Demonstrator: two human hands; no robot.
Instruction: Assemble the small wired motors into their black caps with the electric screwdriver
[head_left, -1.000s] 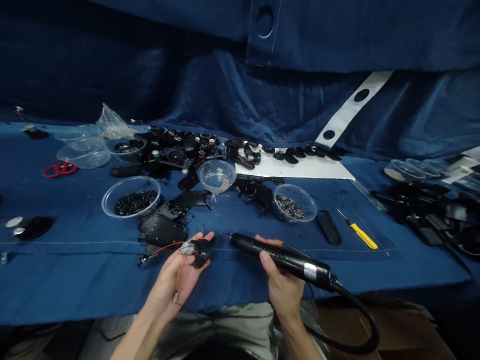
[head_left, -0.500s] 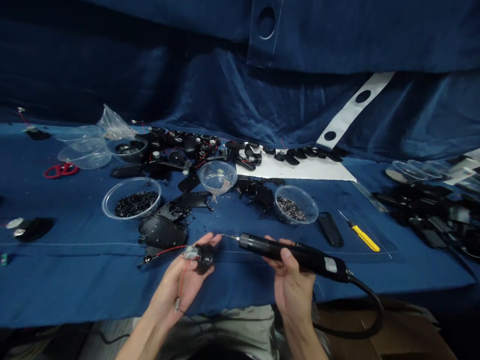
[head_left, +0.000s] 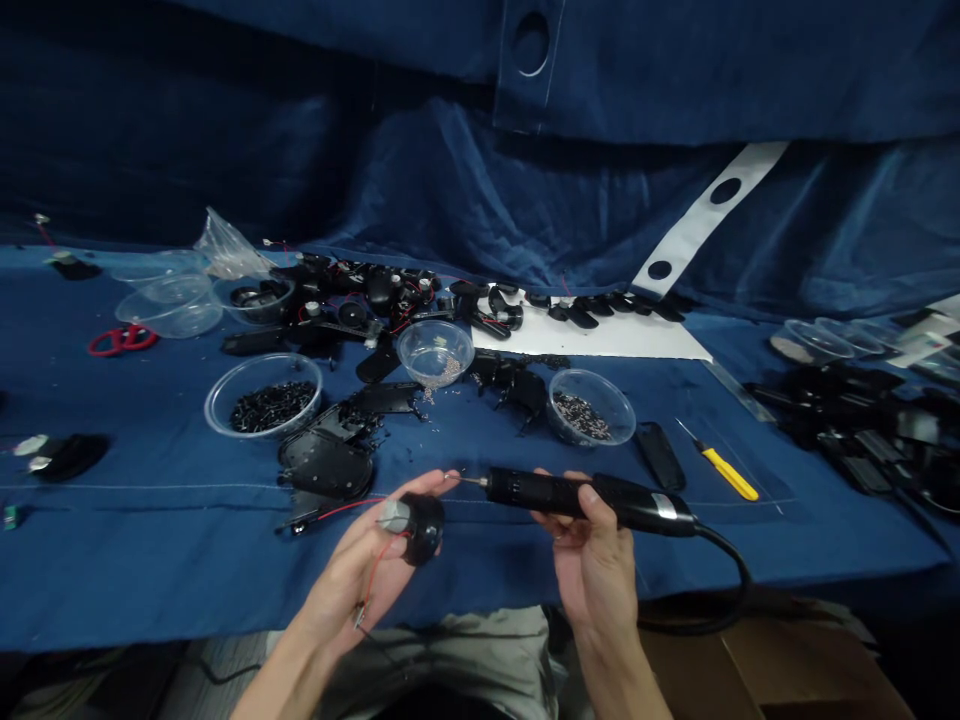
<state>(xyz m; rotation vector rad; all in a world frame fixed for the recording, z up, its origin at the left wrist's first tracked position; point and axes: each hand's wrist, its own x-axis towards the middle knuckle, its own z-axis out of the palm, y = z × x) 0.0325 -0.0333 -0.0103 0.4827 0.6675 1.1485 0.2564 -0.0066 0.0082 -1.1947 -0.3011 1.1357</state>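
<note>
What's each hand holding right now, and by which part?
The left hand holds a wired round black part at the side with its grey cylinder. The right hand grips a black electric screwdriver around the middle of its body.

Blue-draped table (head_left: 165,560), clear bowls (head_left: 216,404), red scissors (head_left: 124,339), yellow-handled screwdriver (head_left: 729,474), black parts (head_left: 328,470), white sheet (head_left: 652,343)

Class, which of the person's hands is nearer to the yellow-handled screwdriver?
Right. The right hand, gripping the black tool, is left of the screwdriver and closer to the camera; the left hand, holding a wired part, is farther left.
</note>
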